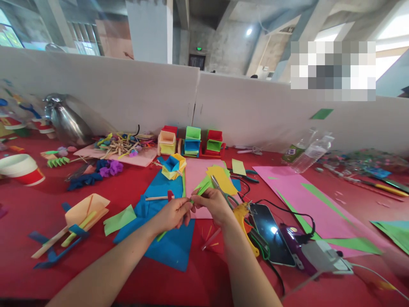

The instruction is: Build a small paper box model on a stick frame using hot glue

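Both hands meet over the middle of the table, fingers closed in a pinch on one thin green paper strip (202,188). My left hand (174,214) grips it from the left, and my right hand (213,204) holds it at the upper right. Part of the strip is hidden by the fingers. Beneath lie a blue paper sheet (175,251) and a pink sheet (195,170). Scissors (218,184) rest beside my right hand on a yellow paper piece (223,178). Close to my left hand is a wooden stick (156,198) with blue and red paper on it.
Left stands a peach paper and stick model (84,211) near a green scrap (120,220). A yellow glue gun (244,213), a phone (271,234) and a power adapter (329,256) with cables lie right. Small paper chairs (193,143) line the white partition (128,94).
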`<state>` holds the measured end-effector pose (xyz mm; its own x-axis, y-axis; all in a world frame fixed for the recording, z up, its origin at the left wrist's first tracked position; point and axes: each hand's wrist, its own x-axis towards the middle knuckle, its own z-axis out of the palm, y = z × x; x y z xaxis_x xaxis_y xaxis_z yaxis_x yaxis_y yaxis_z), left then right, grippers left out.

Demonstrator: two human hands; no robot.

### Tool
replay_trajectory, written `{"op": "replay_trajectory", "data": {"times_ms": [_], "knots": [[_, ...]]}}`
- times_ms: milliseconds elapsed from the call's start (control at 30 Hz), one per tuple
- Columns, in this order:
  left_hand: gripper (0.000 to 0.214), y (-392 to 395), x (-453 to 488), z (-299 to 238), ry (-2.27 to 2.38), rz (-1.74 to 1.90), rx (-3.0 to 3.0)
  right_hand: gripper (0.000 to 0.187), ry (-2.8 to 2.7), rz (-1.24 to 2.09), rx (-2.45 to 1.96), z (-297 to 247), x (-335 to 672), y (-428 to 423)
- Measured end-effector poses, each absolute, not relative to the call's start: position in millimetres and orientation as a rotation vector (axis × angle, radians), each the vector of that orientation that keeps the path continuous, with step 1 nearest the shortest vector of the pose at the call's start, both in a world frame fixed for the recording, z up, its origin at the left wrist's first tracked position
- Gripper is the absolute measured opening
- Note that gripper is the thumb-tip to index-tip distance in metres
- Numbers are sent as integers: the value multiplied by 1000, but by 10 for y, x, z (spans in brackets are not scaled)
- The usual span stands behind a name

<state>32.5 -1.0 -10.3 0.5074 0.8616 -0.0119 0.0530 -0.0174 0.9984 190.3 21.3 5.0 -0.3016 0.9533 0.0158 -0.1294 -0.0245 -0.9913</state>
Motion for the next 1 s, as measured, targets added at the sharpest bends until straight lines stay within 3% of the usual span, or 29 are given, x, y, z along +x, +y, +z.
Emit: {"op": "replay_trajectory", "data": {"times_ms": [200, 300, 533, 733, 1000], "knots": [[54, 136, 44, 19, 470, 706, 975, 15, -972, 1481, -796, 124, 1955, 235], [34, 107, 124, 34, 410, 1017, 862, 19, -721, 1403, -737, 175, 1863, 241], [21, -42, 477, -53, 541, 1456, 627, 14, -658, 1193, -722, 90, 1460, -17], [16, -17, 441, -22, 546, 1465, 583, 9, -716, 1112, -779, -48, 1418, -282], [17, -41, 421, 0, 596, 1397, 684, 23, -976, 1127, -1083, 23, 1720, -484]]}}
